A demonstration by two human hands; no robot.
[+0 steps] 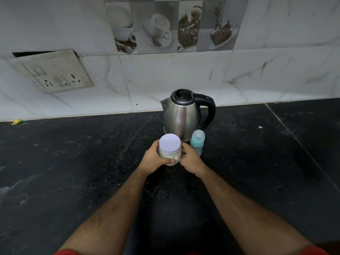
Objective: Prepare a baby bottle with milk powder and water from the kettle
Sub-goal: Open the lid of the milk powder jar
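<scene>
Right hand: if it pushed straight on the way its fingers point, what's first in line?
The right hand already touches the white-lidded jar, so it meets the jar at once. Behind that stands the steel kettle; the gap between them is hard to judge.

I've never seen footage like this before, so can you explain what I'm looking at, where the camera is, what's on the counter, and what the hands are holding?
There is no machine here. The single picture comes from a wide-angle camera worn on a person's head, looking forward and down, so the two bare arms reach in from the bottom edge. The left hand and the right hand grip a clear jar from either side. Its pale lid is on. It holds something pale, probably the milk powder. Behind it on the dark counter stands a steel kettle with a black handle, lid closed. Beside the jar, to the right, stands a blue baby bottle, capped and untouched. A wall socket sits on the tiled wall.
</scene>
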